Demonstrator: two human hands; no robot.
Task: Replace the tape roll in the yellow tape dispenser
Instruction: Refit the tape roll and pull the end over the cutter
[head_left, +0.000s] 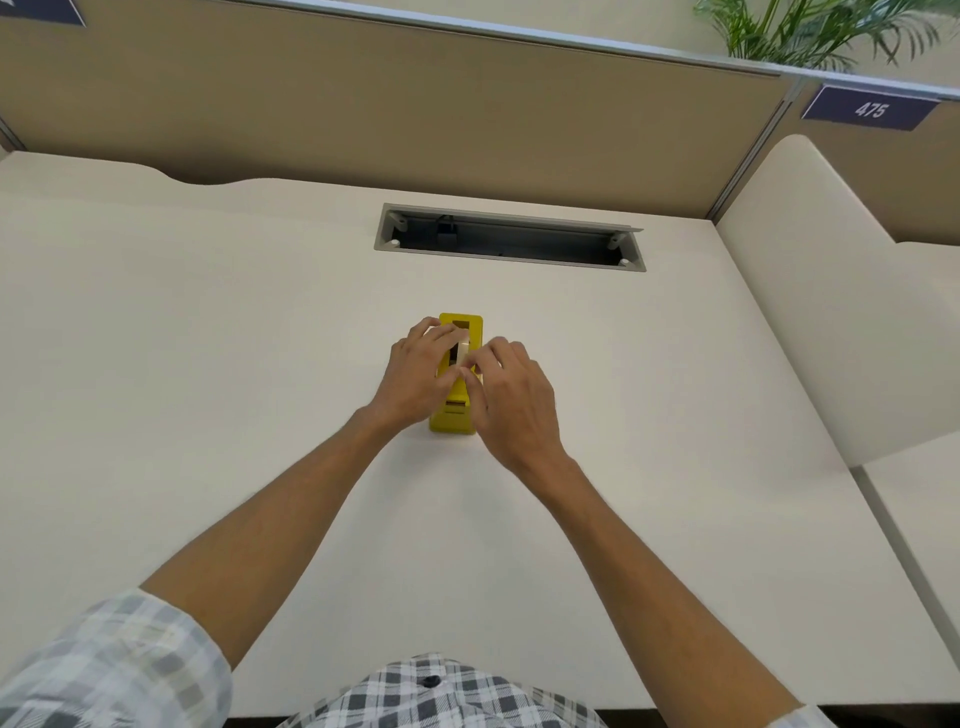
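Note:
The yellow tape dispenser (455, 418) stands in the middle of the white desk (208, 338), its long side running away from me. A pale tape roll (462, 347) sits in its slot, mostly covered by fingers. My left hand (415, 371) wraps the dispenser's left side, fingertips on the roll. My right hand (506, 392) comes in from the right, its fingertips pinching the roll from that side. Both hands touch the roll and the dispenser body together.
An open cable slot (509, 236) is set into the desk behind the dispenser. A beige partition (415, 114) runs along the back, a white divider (810, 291) stands at the right. A plant (810, 31) and a sign "475" (870, 109) are beyond.

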